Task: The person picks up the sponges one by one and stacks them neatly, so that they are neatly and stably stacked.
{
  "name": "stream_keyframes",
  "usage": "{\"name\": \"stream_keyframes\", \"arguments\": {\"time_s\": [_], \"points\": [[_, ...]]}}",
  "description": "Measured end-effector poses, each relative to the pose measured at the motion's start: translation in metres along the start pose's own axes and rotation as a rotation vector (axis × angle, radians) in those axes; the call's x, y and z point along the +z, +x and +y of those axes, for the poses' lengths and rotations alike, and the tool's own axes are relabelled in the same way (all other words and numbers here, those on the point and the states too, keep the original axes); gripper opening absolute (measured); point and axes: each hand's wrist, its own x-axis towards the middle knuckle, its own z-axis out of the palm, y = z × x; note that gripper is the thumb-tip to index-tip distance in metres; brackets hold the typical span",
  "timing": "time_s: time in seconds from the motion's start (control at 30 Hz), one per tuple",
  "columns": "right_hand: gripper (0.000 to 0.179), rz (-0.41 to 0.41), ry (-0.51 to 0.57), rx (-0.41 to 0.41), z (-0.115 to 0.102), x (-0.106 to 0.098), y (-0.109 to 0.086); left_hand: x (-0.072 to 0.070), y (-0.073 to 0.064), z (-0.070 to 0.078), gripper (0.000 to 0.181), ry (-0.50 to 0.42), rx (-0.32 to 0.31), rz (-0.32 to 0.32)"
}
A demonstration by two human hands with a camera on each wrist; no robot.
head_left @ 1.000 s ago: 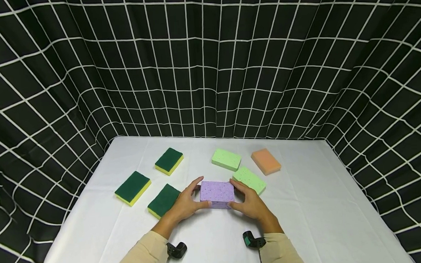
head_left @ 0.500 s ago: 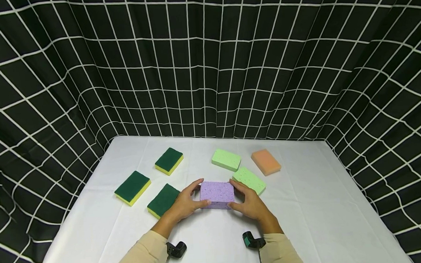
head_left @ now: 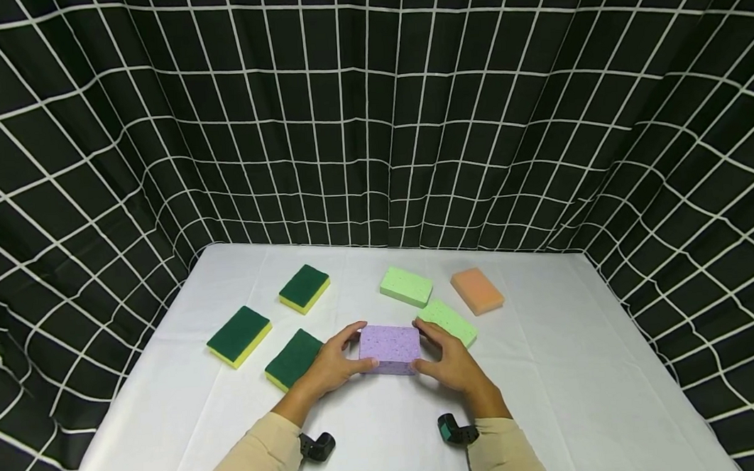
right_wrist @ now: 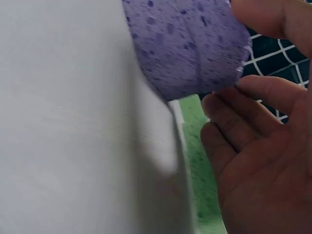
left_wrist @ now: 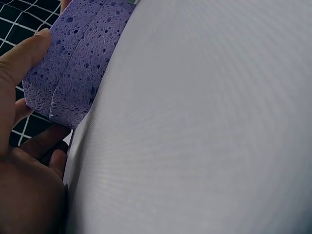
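Observation:
Two purple speckled sponges lie stacked on the white table, the upper sponge (head_left: 389, 341) flush over the lower sponge (head_left: 393, 369). A seam between them shows in the left wrist view. My left hand (head_left: 333, 366) holds the stack's left end, thumb at the near face and index finger at the far left corner. At the right end my right hand (head_left: 454, 365) holds it likewise, thumb near the front right corner and index fingertip at the back. In the right wrist view its other fingers sit bent close to the sponge's end (right_wrist: 190, 73).
Green-and-yellow scrub sponges lie left: one at the back (head_left: 304, 288), one far left (head_left: 239, 336), one beside my left hand (head_left: 292, 357). Behind the stack are two light green sponges (head_left: 406, 286), one close to my right fingers (head_left: 448, 322), and an orange sponge (head_left: 477, 291). Black gridded cloth (head_left: 371, 122) surrounds the table.
My right hand has shifted very slightly to the right, its thumb closer to the stack's corner. The left hand and the sponges stay where they were.

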Motion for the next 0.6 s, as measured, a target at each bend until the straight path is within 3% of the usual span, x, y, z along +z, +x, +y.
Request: {"name": "stream_keyframes", "arguments": {"time_s": [0.13,0.37,0.47,0.6], "points": [[0.073,0.019,0.014,-0.062,-0.01,-0.017,0.001,0.0,0.0,0.001,0.076,0.0,-0.011,0.004],[0.066,0.051,0.028,-0.131,-0.062,-0.054,0.001,0.0,0.0,0.0,0.077,0.012,-0.034,0.001],[0.067,0.066,0.028,-0.163,-0.073,-0.065,0.0,0.0,-0.001,0.001,0.077,0.011,-0.033,-0.003],[0.067,0.095,0.034,-0.27,-0.085,-0.079,0.001,0.001,-0.001,0.0,0.077,0.012,-0.035,-0.003]]}}
